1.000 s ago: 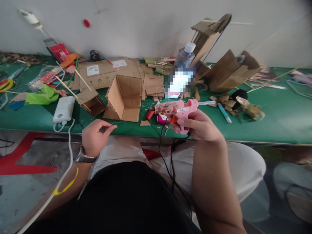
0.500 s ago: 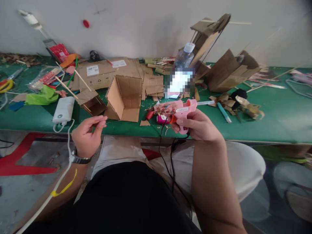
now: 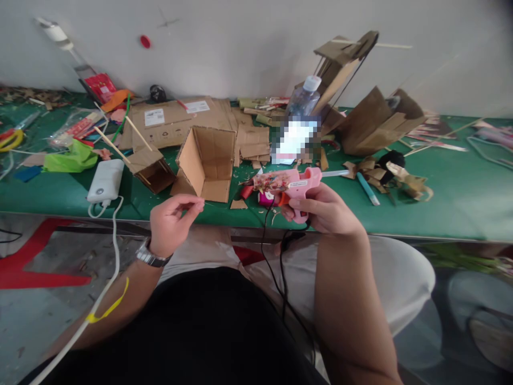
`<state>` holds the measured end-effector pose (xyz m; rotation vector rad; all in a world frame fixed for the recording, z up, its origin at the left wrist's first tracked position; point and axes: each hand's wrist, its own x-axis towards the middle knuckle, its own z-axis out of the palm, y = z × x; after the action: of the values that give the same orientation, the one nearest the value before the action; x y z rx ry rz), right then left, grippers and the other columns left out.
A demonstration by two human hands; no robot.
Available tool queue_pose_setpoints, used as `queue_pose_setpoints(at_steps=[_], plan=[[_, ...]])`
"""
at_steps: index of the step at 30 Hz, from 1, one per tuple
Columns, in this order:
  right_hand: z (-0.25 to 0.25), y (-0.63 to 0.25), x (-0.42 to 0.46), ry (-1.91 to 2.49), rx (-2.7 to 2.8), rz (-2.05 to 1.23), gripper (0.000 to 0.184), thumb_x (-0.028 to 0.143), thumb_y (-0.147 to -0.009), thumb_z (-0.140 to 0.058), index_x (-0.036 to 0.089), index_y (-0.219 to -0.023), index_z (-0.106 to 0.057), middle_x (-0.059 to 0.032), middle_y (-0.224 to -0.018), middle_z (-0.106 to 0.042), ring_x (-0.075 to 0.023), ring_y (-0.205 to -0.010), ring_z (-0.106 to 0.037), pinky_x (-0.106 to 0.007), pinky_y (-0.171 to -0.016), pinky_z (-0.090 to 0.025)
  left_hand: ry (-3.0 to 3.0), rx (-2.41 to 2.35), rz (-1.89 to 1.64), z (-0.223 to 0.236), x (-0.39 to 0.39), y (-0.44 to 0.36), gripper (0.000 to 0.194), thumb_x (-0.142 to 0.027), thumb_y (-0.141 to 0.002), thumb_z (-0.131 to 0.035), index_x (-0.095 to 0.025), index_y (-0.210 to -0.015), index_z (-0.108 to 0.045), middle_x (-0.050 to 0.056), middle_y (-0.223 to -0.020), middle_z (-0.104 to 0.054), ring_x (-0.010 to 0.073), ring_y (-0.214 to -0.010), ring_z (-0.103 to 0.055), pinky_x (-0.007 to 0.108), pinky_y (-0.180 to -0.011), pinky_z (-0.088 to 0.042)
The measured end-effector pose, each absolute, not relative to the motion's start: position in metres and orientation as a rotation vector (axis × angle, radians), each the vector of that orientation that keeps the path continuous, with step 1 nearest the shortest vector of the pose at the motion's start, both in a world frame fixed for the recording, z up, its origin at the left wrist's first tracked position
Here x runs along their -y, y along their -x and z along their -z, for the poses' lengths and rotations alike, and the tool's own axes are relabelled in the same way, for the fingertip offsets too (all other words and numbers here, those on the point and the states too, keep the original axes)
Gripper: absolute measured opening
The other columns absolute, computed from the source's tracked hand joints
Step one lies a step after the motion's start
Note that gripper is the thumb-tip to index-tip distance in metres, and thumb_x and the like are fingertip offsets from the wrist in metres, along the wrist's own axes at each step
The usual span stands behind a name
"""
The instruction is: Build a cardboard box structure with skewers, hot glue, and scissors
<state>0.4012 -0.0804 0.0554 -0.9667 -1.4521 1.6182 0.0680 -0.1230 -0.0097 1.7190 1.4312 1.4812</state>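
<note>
My right hand (image 3: 324, 211) grips a pink hot glue gun (image 3: 294, 184) by its handle, nozzle pointing left, a clear glue stick jutting from its back and a black cord hanging down over my lap. My left hand (image 3: 172, 222) hovers at the front edge of the green table (image 3: 460, 187), thumb and fingertips pinched together; whatever is between them is too small to see. Just beyond the left hand lies an open cardboard box (image 3: 206, 163) on its side. A small cardboard scrap (image 3: 239, 203) lies between the box and the glue gun.
A white power bank (image 3: 106, 181) with a white cable sits left of the box. A smaller cardboard piece with wooden sticks (image 3: 150, 168), flat cardboard (image 3: 176, 120), a water bottle (image 3: 302, 99), folded cardboard shapes (image 3: 377, 120), green plastic (image 3: 68, 158) and scraps crowd the table.
My left hand swung out to the left, then came back right toward the box with its fingers pinching together. The right hand and glue gun barely moved.
</note>
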Motion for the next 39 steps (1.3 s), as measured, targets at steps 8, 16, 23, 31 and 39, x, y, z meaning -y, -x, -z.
queue_pose_setpoints(at_steps=[8, 16, 23, 31, 39], plan=[[-0.055, -0.404, 0.081, 1.007, 1.437, -1.618, 0.036, 0.045, -0.080, -0.089, 0.016, -0.073, -0.068, -0.0018, -0.062, -0.064, -0.0124, -0.053, -0.054, -0.026, -0.047, -0.037, -1.629, -1.225, -1.407, 0.007, 0.113, -0.104, 0.021, -0.036, -0.102, -0.072, -0.020, -0.110, -0.081, 0.008, -0.102, -0.084, 0.0142, -0.078, -0.078, 0.026, -0.073, -0.066], [-0.056, -0.406, 0.082, 1.008, 1.444, -1.593, 0.033, 0.044, -0.082, -0.087, 0.017, -0.074, -0.069, -0.0010, -0.062, -0.062, -0.0129, -0.053, -0.054, -0.027, -0.047, -0.037, -1.551, -1.219, -1.338, 0.025, 0.102, -0.112, 0.031, -0.049, -0.101, -0.071, -0.019, -0.093, -0.071, 0.002, -0.076, -0.070, 0.0123, -0.068, -0.066, 0.023, -0.062, -0.052], [-0.057, -0.406, 0.082, 0.973, 1.457, -1.604, 0.038, 0.045, -0.082, -0.088, 0.017, -0.069, -0.066, -0.0019, -0.061, -0.064, -0.0118, -0.051, -0.053, -0.026, -0.045, -0.036, -1.555, -1.247, -1.245, 0.023, 0.101, -0.116, 0.051, -0.057, -0.104, -0.061, -0.019, -0.070, -0.064, 0.001, -0.065, -0.059, 0.0115, -0.060, -0.051, 0.026, -0.058, -0.040], [-0.056, -0.407, 0.083, 0.951, 1.438, -1.598, 0.034, 0.043, -0.083, -0.087, 0.017, -0.072, -0.069, -0.0009, -0.061, -0.063, -0.0121, -0.053, -0.054, -0.026, -0.047, -0.037, -1.403, -1.220, -1.275, 0.024, 0.099, -0.122, 0.023, -0.044, -0.089, -0.084, -0.020, -0.090, -0.081, 0.003, -0.073, -0.072, 0.0121, -0.063, -0.058, 0.023, -0.056, -0.047], [-0.055, -0.407, 0.082, 0.934, 1.421, -1.614, 0.032, 0.043, -0.083, -0.088, 0.016, -0.077, -0.072, -0.0014, -0.062, -0.064, -0.0115, -0.052, -0.054, -0.025, -0.046, -0.037, -1.226, -1.125, -1.301, 0.024, 0.097, -0.127, 0.023, -0.038, -0.085, -0.085, -0.019, -0.086, -0.073, 0.002, -0.074, -0.068, 0.0100, -0.065, -0.059, 0.020, -0.057, -0.049]])
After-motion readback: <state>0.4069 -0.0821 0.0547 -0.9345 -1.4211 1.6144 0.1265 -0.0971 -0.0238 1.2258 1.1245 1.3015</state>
